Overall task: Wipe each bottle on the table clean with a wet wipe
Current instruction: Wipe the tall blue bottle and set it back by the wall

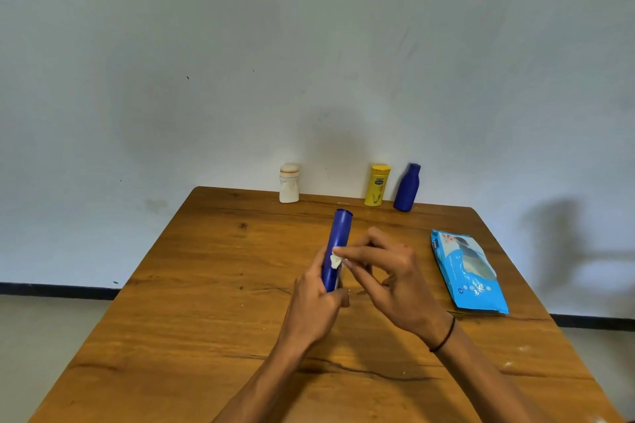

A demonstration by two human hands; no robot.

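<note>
My left hand point(314, 306) grips the lower end of a tall blue tube bottle point(338, 239), held upright above the middle of the wooden table point(192, 285). My right hand point(391, 271) pinches a small white wet wipe point(335, 259) against the bottle's right side. At the table's far edge stand a white bottle point(289, 183), a yellow bottle point(377, 185) and a dark blue bottle point(407, 187).
A blue pack of wet wipes point(469, 273) lies flat on the right side of the table. A pale wall rises right behind the far edge. The floor shows to the left and right of the table.
</note>
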